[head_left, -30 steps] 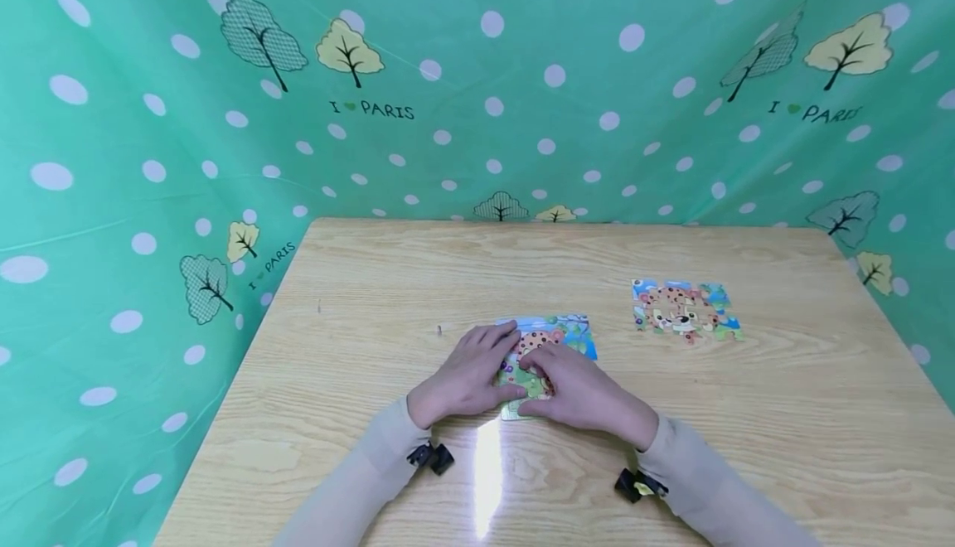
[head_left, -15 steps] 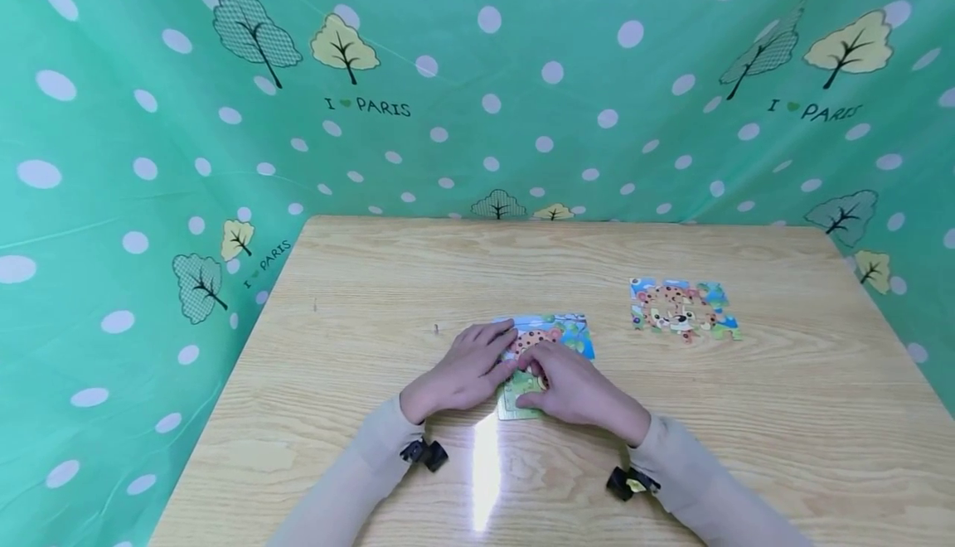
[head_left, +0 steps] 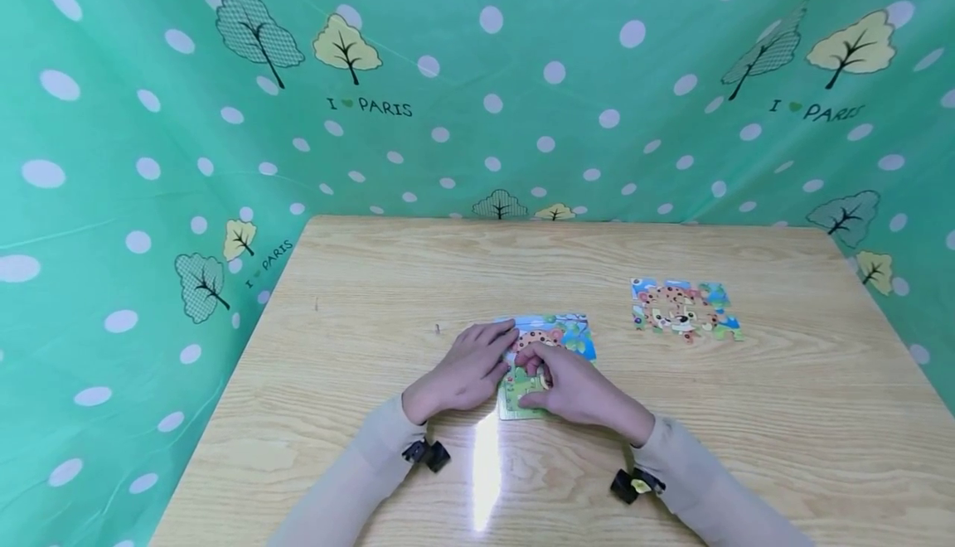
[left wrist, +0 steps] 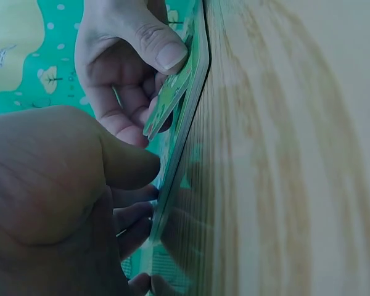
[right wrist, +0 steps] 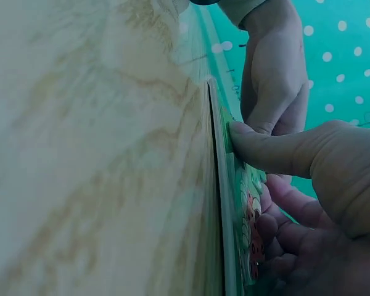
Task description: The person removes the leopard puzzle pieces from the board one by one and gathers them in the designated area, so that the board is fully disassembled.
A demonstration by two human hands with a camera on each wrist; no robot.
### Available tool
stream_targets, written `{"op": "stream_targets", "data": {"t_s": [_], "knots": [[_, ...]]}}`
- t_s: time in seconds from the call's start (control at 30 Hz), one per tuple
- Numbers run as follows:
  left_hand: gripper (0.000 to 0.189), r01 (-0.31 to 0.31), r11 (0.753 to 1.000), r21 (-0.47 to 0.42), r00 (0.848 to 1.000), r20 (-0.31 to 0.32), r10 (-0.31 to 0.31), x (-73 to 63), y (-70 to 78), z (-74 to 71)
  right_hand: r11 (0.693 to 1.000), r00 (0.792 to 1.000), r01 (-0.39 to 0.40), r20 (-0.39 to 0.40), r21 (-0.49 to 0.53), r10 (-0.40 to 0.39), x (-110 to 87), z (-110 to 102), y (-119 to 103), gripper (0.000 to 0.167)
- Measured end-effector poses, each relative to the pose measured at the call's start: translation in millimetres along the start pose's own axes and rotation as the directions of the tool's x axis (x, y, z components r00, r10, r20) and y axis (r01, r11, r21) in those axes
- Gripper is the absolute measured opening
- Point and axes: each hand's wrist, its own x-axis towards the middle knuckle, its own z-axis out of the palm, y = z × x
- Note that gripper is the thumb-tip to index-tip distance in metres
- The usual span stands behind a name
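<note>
A jigsaw puzzle board [head_left: 573, 333] with a spotted cartoon animal lies flat near the middle of the table. My left hand [head_left: 461, 366] rests over its left side, fingers stretched out along the edge. Over the board's lower right, my right hand [head_left: 578, 388] pinches a green puzzle piece [left wrist: 170, 102] between thumb and curled fingers. In the left wrist view that piece is tilted up off the board. Whether it is one piece or some joined ones, I cannot tell. Both hands hide much of the picture.
A partly joined puzzle [head_left: 675, 312] with a similar spotted animal lies at the back right, its outline ragged. A small dark speck [head_left: 438, 329] is left of the board. Behind the wooden table [head_left: 388, 273] hangs a green dotted cloth [head_left: 515, 124].
My left thumb has drawn back from the right thumb, baring more of the board's green lower left corner. The right fingers have curled more over the board. The far puzzle lies unchanged.
</note>
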Motion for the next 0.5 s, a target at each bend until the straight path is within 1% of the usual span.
{"op": "stream_targets", "data": {"t_s": [0.07, 0.3, 0.5], "knots": [[0.058, -0.002, 1.0, -0.005, 1.0, 0.002, 0.002, -0.4, 0.3, -0.1, 1.0, 1.0, 0.007, 0.009, 0.006, -0.007, -0.4, -0.6, 1.6, 0.041], [0.063, -0.004, 1.0, -0.021, 1.0, 0.008, 0.004, -0.8, 0.9, -1.7, 0.997, 0.997, 0.076, 0.022, 0.017, -0.077, -2.4, -4.1, 5.6, 0.038], [0.07, 0.017, 1.0, -0.021, 1.0, 0.016, -0.017, -0.2, 1.1, -2.0, 0.991, 0.995, 0.101, 0.011, 0.087, -0.102, -3.2, -5.9, 7.6, 0.034]]}}
